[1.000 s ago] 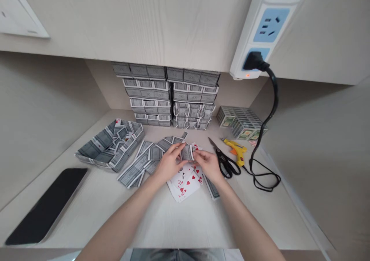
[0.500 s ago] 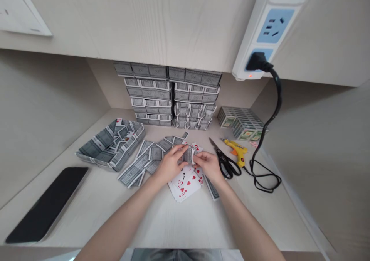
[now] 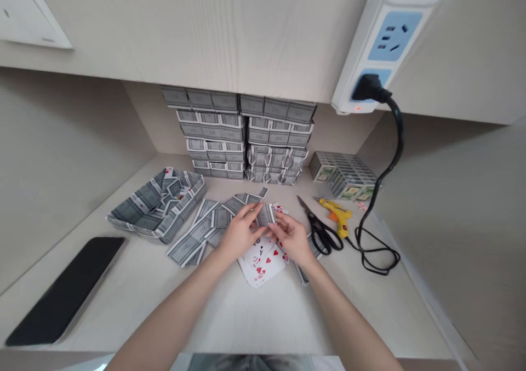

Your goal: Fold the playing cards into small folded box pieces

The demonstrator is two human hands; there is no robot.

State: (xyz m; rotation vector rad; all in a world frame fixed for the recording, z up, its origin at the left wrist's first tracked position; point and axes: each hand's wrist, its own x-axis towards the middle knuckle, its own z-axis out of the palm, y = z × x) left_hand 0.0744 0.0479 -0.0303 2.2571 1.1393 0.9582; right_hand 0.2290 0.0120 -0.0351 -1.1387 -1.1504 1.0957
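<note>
A card-built tray (image 3: 177, 220) sits on the table (image 3: 263, 316) at nine o'clock from a small patterned card (image 3: 265, 215), which the left hand (image 3: 240, 233) grips around its nine o'clock side; the right hand (image 3: 294, 239) pinches it near four o'clock, thumb newly shifted to the near edge, suggesting folding; scissors (image 3: 314, 219) lie just past three o'clock

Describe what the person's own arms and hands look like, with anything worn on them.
The left hand and right hand are ungloved, with no rings that I can make out. Both forearms are bare, tapering toward the wrists; no sleeve, watch or bracelet shows.
</note>
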